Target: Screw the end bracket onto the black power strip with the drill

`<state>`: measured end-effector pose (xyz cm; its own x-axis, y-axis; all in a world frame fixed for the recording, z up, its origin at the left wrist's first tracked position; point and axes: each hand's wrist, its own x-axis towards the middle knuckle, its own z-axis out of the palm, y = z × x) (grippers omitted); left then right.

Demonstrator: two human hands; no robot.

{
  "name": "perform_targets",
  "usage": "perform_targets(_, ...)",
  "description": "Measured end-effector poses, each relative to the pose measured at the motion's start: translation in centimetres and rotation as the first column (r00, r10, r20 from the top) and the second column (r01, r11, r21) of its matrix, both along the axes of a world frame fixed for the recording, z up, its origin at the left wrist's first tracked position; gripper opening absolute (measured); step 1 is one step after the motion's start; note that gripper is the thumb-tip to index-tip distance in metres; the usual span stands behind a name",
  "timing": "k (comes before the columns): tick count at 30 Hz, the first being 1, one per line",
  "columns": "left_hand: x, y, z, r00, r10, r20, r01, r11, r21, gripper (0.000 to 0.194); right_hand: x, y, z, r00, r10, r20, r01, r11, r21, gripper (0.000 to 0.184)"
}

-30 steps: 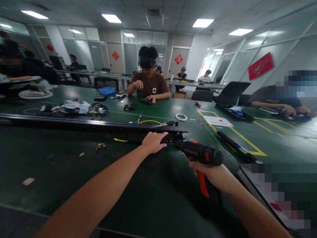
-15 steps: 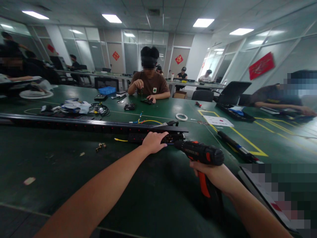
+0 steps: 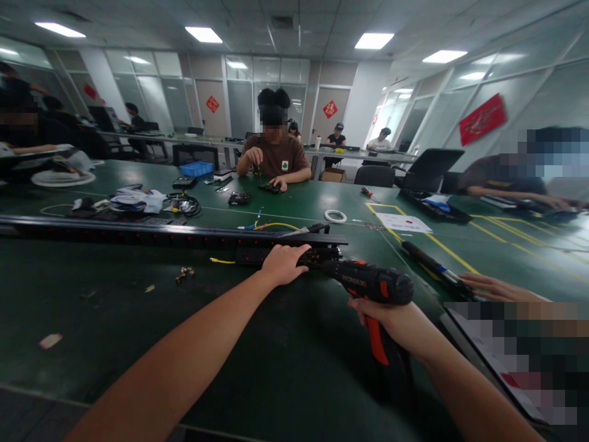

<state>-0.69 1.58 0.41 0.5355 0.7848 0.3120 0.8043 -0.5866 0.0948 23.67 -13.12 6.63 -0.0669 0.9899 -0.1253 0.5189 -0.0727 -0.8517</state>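
**My right hand (image 3: 401, 320) grips the drill (image 3: 380, 282); my left hand (image 3: 283, 265) lies on a black unit (image 3: 251, 255)**

Both hands are over a dark green table (image 3: 257, 356) in an office with ceiling lights (image 3: 374, 41) and glass partitions. Left of my left hand, nearer me, lie a small heap of brass-coloured parts (image 3: 184, 274) and a pale scrap (image 3: 50, 341). Just beyond that hand a long dark rail (image 3: 138, 232) runs off to the left. Farther out, past both hands, are a white ring (image 3: 335, 216), a blue basket (image 3: 196, 169) and a seated person in a brown shirt (image 3: 278, 166). To the right of my right hand, another person's hand (image 3: 506, 288) is at a dark rod (image 3: 432, 270).

The drill is black with orange-red accents, its nose pointing left toward the unit's right end. My right fingers are wrapped around its handle. The unit lies under my left hand, along the near side of the rail; it is dark, with small red marks, and a yellow lead (image 3: 222, 261) comes out of its left end.

My left palm and fingers cover the unit's middle, so I can't tell whether they clasp it or only press. The gap at the drill's tip is too dark to show whether it touches the unit. The bottom of the drill's handle fades into shadow, my forearms are cut off below, and coarse squares mask the area beyond my right forearm.
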Motion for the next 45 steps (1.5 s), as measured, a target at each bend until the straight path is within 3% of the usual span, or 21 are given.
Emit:
perform_targets(9, 0.1, -0.1, 0.3, 1.000, 0.005, -0.017, -0.005, 1.000, 0.016, 0.064, -0.2, 0.0, 0.2, 1.000, -0.011, -0.015, 0.010, 0.999, -0.031, 0.022)
perform_targets(23, 0.5, -0.3, 0.1, 1.000, 0.023, 0.008, -0.023, 1.000, -0.009, 0.063, -0.8, -1.0, 1.4, 0.998, -0.024, -0.054, 0.025, 0.999, 0.031, 0.014)
perform_targets(35, 0.5, 0.1, -0.8, 0.999, 0.053, -0.003, -0.053, 0.997, 0.050, 0.066, -0.7, -1.0, 1.0, 0.995, -0.035, -0.092, 0.038, 0.999, 0.033, 0.011)
perform_targets(45, 0.6, 0.1, -0.5, 0.998, 0.058, 0.011, -0.058, 0.998, -0.003, 0.067, -0.8, -1.1, 1.1, 0.995, -0.025, -0.099, 0.029, 0.999, 0.031, 0.009)
